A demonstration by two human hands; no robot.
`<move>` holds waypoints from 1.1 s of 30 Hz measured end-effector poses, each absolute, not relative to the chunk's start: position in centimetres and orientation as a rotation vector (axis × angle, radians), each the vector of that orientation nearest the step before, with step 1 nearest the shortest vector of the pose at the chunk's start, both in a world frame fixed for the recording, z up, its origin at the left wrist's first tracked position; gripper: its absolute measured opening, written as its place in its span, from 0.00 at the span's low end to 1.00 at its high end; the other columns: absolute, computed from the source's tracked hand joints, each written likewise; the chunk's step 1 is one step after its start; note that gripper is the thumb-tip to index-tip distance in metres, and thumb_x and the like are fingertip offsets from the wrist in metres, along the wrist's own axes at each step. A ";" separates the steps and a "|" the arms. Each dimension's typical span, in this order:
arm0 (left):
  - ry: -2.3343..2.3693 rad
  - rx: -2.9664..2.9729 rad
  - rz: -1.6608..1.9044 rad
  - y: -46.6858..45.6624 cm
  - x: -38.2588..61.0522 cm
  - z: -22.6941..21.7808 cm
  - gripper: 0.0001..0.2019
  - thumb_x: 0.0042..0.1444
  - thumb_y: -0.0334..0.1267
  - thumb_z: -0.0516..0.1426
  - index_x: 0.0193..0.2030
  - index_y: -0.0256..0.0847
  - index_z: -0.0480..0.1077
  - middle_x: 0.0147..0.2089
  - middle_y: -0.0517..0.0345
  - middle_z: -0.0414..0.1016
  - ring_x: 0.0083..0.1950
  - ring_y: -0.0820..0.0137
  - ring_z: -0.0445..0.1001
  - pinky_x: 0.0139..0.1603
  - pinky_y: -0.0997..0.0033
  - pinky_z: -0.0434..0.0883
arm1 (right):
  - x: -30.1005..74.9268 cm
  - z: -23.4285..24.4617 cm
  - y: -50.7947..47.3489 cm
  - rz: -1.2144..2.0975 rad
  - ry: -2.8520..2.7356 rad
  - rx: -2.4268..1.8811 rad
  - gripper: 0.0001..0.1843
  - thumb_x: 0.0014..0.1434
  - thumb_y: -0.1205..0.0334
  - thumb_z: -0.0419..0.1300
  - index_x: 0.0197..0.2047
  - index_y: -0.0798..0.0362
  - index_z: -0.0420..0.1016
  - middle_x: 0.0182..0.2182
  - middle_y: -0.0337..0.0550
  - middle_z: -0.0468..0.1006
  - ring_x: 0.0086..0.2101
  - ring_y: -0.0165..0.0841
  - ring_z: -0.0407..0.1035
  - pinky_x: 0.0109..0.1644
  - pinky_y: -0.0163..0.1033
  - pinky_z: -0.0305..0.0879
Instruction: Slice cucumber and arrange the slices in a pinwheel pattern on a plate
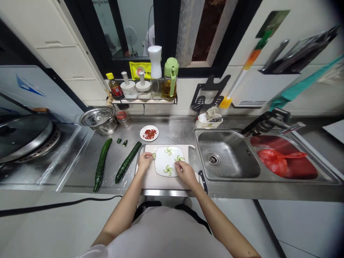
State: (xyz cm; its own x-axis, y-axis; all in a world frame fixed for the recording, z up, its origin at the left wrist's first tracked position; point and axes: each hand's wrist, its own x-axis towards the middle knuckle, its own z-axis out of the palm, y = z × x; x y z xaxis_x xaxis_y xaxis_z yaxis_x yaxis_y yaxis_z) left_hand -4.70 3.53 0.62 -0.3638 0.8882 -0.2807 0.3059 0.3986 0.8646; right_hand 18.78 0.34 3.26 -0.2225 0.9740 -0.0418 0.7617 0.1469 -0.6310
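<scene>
A white square plate [162, 160] lies on a pale cutting board [150, 181] at the counter's front edge. Three pinwheel groups of cucumber slices [169, 151] sit on the plate. My left hand [145, 160] rests at the plate's left edge, fingers curled, pinching a small cucumber slice [154, 156]. My right hand [185, 172] is closed at the plate's right edge, fingertips touching its rim near one slice group. Two whole cucumbers [101, 164] [128, 161] lie on the steel counter to the left, with two cut ends [122, 142] behind them.
A small dish of red chilli [149, 133] stands behind the board. A black-handled knife [203, 181] lies right of the board. A lidded steel pot [100, 120], a shelf of condiment bottles [145, 89], a double sink [227, 157] and a red bag [272, 160] surround the area.
</scene>
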 end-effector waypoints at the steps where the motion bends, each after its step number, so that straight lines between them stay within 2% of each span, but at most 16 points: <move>1: 1.755 0.965 1.010 3.4 -4.6 0.9 0.15 0.43 0.46 0.63 0.35 0.38 0.72 0.30 0.57 0.75 0.32 0.69 0.74 0.38 0.70 0.68 | 18.5 3.7 0.6 0.774 -2.043 -1.645 0.13 0.63 0.61 0.50 0.43 0.53 0.75 0.36 0.43 0.78 0.38 0.34 0.70 0.43 0.36 0.62; 4: 1.513 0.882 1.104 3.0 -3.9 2.2 0.18 0.38 0.47 0.66 0.33 0.37 0.72 0.31 0.55 0.76 0.34 0.69 0.74 0.40 0.70 0.69 | 17.4 5.4 1.4 0.770 -2.009 -1.560 0.12 0.63 0.60 0.52 0.44 0.53 0.75 0.35 0.43 0.76 0.39 0.34 0.69 0.44 0.36 0.62; 9: 1.390 0.951 1.027 2.1 -2.6 4.8 0.18 0.37 0.47 0.66 0.33 0.38 0.73 0.31 0.56 0.76 0.35 0.69 0.74 0.42 0.69 0.69 | 15.2 7.5 2.5 0.786 -2.027 -1.374 0.10 0.62 0.60 0.54 0.44 0.52 0.73 0.38 0.43 0.75 0.43 0.34 0.68 0.49 0.37 0.61; 15: 1.385 1.016 1.094 1.8 -1.8 5.8 0.17 0.40 0.47 0.66 0.33 0.39 0.72 0.32 0.56 0.75 0.35 0.71 0.73 0.40 0.71 0.69 | 14.5 7.8 2.9 0.781 -2.061 -1.337 0.06 0.62 0.64 0.54 0.36 0.52 0.72 0.36 0.42 0.75 0.41 0.33 0.66 0.47 0.36 0.60; 19: 1.439 0.978 1.050 1.7 -1.6 5.8 0.19 0.48 0.54 0.60 0.33 0.39 0.71 0.24 0.59 0.72 0.28 0.72 0.69 0.32 0.73 0.65 | 15.0 7.9 2.9 0.718 -2.073 -1.303 0.09 0.64 0.62 0.53 0.38 0.52 0.74 0.37 0.44 0.75 0.43 0.35 0.66 0.49 0.38 0.60; 21: 1.425 0.949 1.008 1.7 -1.4 6.0 0.20 0.50 0.56 0.58 0.36 0.38 0.72 0.25 0.57 0.74 0.27 0.72 0.69 0.30 0.73 0.63 | 15.2 8.0 2.9 0.665 -2.117 -1.273 0.11 0.65 0.60 0.52 0.40 0.51 0.75 0.39 0.46 0.75 0.45 0.37 0.65 0.50 0.40 0.60; 27: 1.415 0.867 0.926 1.8 -1.5 6.4 0.23 0.47 0.50 0.60 0.47 0.41 0.71 0.34 0.57 0.78 0.30 0.73 0.71 0.28 0.75 0.59 | 15.5 8.2 3.1 0.523 -2.257 -1.170 0.14 0.67 0.59 0.50 0.44 0.50 0.77 0.42 0.47 0.74 0.46 0.37 0.63 0.50 0.40 0.61; 29: 1.399 0.830 0.946 1.9 -1.6 6.4 0.24 0.44 0.48 0.61 0.48 0.41 0.71 0.33 0.58 0.77 0.29 0.74 0.70 0.28 0.75 0.59 | 15.5 8.2 3.1 0.503 -2.293 -1.160 0.14 0.67 0.59 0.50 0.44 0.50 0.77 0.42 0.48 0.73 0.47 0.38 0.63 0.49 0.40 0.62; 33: 1.353 0.787 1.030 2.1 -1.6 6.5 0.24 0.39 0.45 0.65 0.44 0.40 0.71 0.27 0.62 0.73 0.28 0.74 0.69 0.31 0.75 0.61 | 15.3 8.1 3.1 0.492 -2.292 -1.172 0.13 0.67 0.59 0.51 0.44 0.50 0.77 0.42 0.47 0.73 0.46 0.37 0.63 0.49 0.40 0.62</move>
